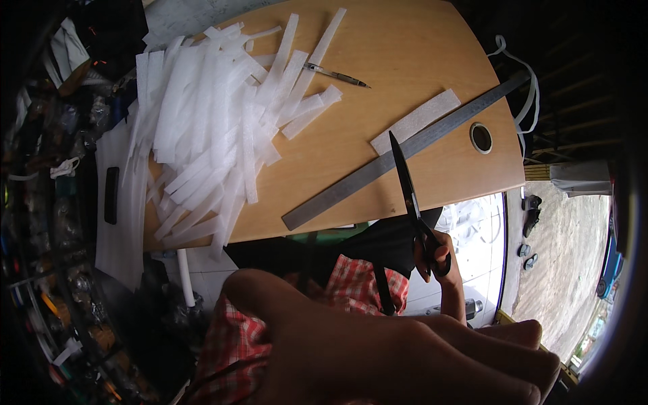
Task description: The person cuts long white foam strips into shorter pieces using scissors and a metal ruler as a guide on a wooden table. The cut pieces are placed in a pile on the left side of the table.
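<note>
Large and dim near the lens, the left hand [378, 347] is seen with its fingers extended rightward; its wrist is cut off by the lower edge, and whether anything is held by it cannot be told. Beyond it, a tan wood-grained table [405, 40] is covered on its left half by a heap of long white foam strips [209, 115], many ends being buried. At far left, a dark barred rack [57, 265] is crowded with clear plastic packages [101, 111], whose contents are lost in shadow. A long grey metal ruler [337, 192] is laid diagonally on the table, with a short flat white foam piece [415, 123] just beside it. Black-handled scissors [406, 179] are gripped by the curled right hand [451, 270]; the ruler is overlapped by their blades, but contact cannot be judged. A slim dark-tipped pen [341, 75] is partly covered by strips.
</note>
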### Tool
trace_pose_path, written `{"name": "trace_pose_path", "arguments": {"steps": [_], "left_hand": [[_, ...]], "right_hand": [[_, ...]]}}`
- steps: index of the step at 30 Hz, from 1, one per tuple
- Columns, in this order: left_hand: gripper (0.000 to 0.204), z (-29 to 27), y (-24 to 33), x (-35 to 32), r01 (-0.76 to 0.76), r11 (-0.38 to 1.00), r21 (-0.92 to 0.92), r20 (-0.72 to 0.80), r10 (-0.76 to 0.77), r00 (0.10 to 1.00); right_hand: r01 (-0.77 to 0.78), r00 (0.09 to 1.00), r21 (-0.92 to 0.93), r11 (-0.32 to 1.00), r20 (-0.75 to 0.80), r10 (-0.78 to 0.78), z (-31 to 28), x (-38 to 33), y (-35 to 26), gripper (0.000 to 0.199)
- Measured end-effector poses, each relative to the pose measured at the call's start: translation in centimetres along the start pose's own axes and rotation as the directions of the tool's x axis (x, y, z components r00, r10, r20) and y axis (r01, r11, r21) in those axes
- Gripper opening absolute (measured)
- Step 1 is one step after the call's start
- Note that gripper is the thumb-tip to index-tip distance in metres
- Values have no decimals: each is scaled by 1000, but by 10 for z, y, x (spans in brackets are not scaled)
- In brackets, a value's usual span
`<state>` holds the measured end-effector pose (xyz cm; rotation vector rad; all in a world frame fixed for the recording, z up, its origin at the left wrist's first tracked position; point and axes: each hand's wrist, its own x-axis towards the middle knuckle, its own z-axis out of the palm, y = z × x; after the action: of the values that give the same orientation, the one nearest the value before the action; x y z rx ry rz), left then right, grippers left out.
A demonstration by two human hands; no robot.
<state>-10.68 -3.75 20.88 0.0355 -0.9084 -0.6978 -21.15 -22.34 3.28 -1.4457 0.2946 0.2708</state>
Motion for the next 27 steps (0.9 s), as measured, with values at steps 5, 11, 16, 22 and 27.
{"name": "trace_pose_path", "arguments": {"steps": [5,11,16,22,27], "left_hand": [[33,0,-3,0,-16,999,-41,6,16,1000],[33,-1,-10,1,-36,996,-76,8,37,999],[32,6,-14,0,-51,995,-84,14,53,999],[32,6,-14,3,-57,994,-88,20,59,998],[32,0,-13,5,-57,991,-119,30,61,998]], "right_hand": [[9,1000,15,1000,-30,-9,0,-2,1,96],[-34,999,-2,999,-22,34,-7,-5,2,98],[-45,999,-4,999,20,45,-6,-2,0,100],[-43,999,-15,999,20,43,-4,-2,-4,101],[-46,999,-11,999,10,47,-7,-4,0,100]]}}
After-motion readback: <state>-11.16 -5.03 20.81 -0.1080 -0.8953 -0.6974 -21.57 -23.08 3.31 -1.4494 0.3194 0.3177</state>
